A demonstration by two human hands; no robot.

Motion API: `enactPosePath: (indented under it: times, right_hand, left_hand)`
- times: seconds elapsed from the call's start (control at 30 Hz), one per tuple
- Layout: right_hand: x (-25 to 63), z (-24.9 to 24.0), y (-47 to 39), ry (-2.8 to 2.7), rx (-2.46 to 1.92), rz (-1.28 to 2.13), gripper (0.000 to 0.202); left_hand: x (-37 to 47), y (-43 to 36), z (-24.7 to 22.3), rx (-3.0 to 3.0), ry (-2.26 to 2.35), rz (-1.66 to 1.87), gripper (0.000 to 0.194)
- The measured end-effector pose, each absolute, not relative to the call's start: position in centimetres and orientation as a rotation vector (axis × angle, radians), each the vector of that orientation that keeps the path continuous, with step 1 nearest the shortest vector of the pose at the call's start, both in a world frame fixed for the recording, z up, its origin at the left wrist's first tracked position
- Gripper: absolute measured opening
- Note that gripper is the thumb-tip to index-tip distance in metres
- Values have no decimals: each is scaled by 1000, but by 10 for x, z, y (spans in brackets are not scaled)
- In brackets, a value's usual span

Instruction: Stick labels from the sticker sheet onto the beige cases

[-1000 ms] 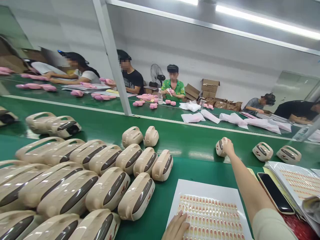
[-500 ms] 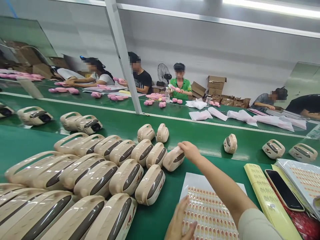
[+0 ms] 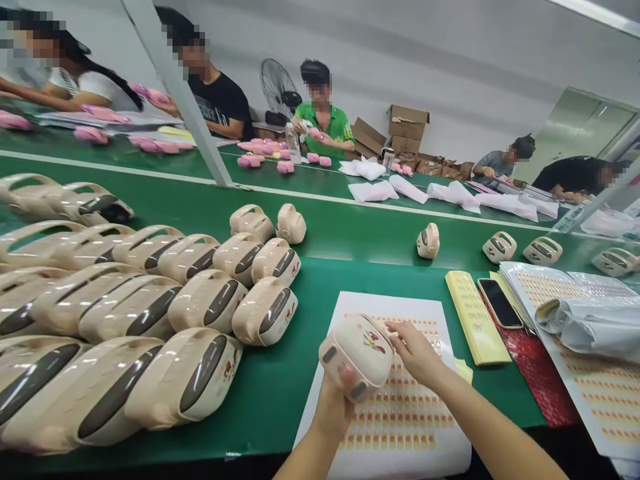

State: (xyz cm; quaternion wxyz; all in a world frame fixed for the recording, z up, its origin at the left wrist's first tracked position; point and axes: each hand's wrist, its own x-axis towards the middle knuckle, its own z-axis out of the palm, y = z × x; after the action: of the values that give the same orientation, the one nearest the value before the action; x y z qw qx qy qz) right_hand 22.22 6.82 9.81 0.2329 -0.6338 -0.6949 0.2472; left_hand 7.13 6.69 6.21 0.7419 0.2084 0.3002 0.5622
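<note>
Over a white sticker sheet (image 3: 395,460) I hold a cream portable speaker (image 3: 357,357), tilted so its ribbed front with a small red and yellow print faces up. My left hand (image 3: 334,403) grips it from below and behind, its fingers mostly hidden by the speaker. At its right edge, my right hand (image 3: 413,347) has its fingertips on the casing, thumb and fingers curled. Rows of small orange stickers run across the sheet beneath. To the left stand rows of matching cream speakers (image 3: 265,310) with dark oval panels and carry handles.
A yellow pad (image 3: 477,320), a phone (image 3: 500,303), red bubble wrap (image 3: 540,380) and more sticker sheets (image 3: 600,393) lie at right. Several speakers sit on the green conveyor (image 3: 350,233). Co-workers across it handle pink items; a metal post (image 3: 183,100) rises at left.
My right hand has brought a speaker from the end of the back row to above the sticker sheet. My left hand now supports it. The view has shifted to the right.
</note>
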Motion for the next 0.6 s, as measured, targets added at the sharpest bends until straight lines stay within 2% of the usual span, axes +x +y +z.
enactPosePath:
  times: [0.07, 0.17, 0.33, 0.6]
  right_hand:
    - [227, 80, 24, -1826, -1780, 652, 33]
    - [235, 47, -37, -1754, -1740, 571, 32]
    - [246, 13, -85, -1735, -1775, 221, 39]
    - [240, 2, -75, -1938, -1521, -141, 38]
  left_hand:
    - [73, 62, 55, 299, 699, 1219, 69]
    - [70, 55, 47, 211, 744, 1248, 61]
    - [60, 45, 45, 239, 779, 1281, 63]
    - [56, 41, 48, 288, 864, 1307, 70]
